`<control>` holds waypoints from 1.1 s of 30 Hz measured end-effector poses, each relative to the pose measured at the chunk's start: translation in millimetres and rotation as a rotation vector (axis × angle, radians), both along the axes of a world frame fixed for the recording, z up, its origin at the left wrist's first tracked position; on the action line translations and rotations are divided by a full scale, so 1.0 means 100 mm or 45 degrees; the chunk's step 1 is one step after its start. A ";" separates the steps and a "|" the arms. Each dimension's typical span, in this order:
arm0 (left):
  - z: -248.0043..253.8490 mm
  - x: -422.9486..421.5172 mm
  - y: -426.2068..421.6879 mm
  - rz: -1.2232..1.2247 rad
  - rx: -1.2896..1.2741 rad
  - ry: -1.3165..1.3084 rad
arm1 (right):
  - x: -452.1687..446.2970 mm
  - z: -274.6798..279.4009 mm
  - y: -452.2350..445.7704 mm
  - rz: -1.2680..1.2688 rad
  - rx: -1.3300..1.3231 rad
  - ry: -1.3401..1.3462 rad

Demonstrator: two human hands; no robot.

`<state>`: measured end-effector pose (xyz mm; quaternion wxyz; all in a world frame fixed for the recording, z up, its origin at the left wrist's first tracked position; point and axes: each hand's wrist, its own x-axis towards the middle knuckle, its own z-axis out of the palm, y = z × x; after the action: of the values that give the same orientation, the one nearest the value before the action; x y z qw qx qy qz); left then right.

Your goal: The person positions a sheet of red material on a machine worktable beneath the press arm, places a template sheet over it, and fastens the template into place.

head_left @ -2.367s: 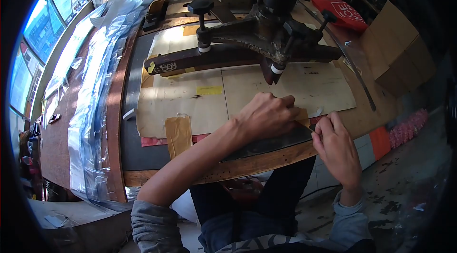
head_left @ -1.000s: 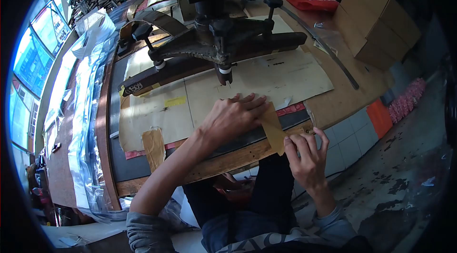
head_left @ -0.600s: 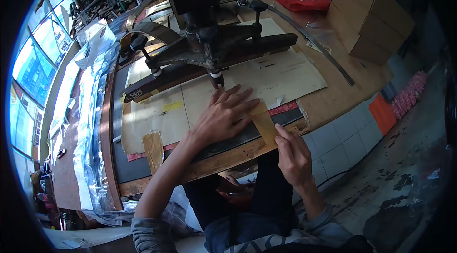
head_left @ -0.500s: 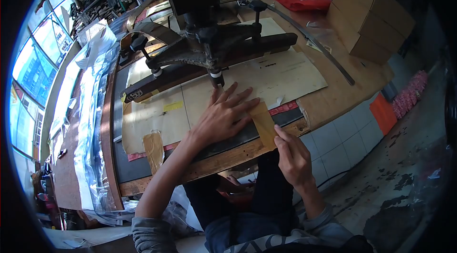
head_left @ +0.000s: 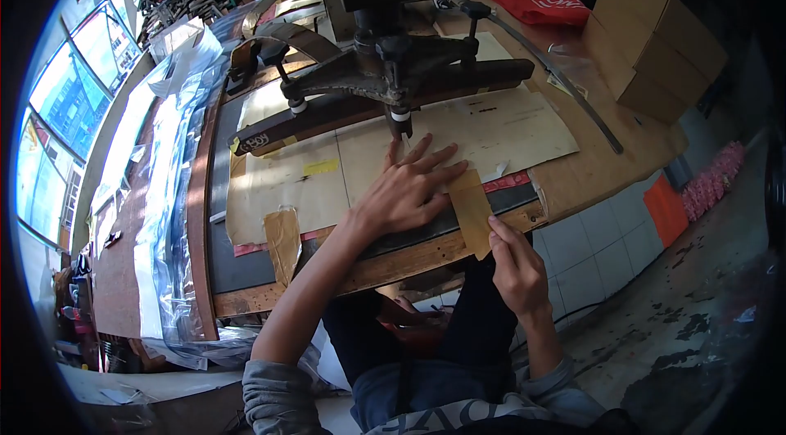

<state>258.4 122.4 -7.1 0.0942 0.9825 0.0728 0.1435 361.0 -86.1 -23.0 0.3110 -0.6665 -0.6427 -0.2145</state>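
Observation:
My left hand (head_left: 416,185) lies flat with its fingers spread on the pale sheet (head_left: 508,132), just below the machine's dark bar. Between thumb and fingers, my right hand (head_left: 517,267) pinches the lower end of a strip of brown tape (head_left: 470,210). The tape's upper end is on the sheet beside my left fingers, and its lower part hangs over the wooden front edge. Another piece of brown tape (head_left: 282,243) crosses the sheet's edge further left. A small yellow tape piece (head_left: 320,166) sticks to the sheet.
Above the sheet stands a black press with a long bar (head_left: 352,112) across it. A curved metal strip (head_left: 565,79), a red bag (head_left: 540,3) and a cardboard box (head_left: 655,42) are at the right. Clear plastic sheeting (head_left: 176,189) lies at the left.
The whole view has shifted, so the bench appears further right and slightly higher. Both hands keep much the same place on the sheet and the tape.

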 end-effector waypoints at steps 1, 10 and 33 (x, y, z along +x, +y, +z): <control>-0.02 0.01 0.01 0.001 -0.025 -0.004 | -0.01 0.00 0.00 -0.013 0.005 0.001; -0.10 0.06 -0.01 0.009 -0.057 -0.171 | -0.06 0.01 0.01 -0.084 0.047 -0.065; -0.08 0.04 -0.02 0.039 -0.036 -0.145 | -0.01 0.06 -0.03 -0.033 -0.053 -0.118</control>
<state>262.7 120.2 -14.7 0.1098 0.9700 0.0844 0.1998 360.1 -89.0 -17.1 0.2642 -0.6703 -0.6521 -0.2357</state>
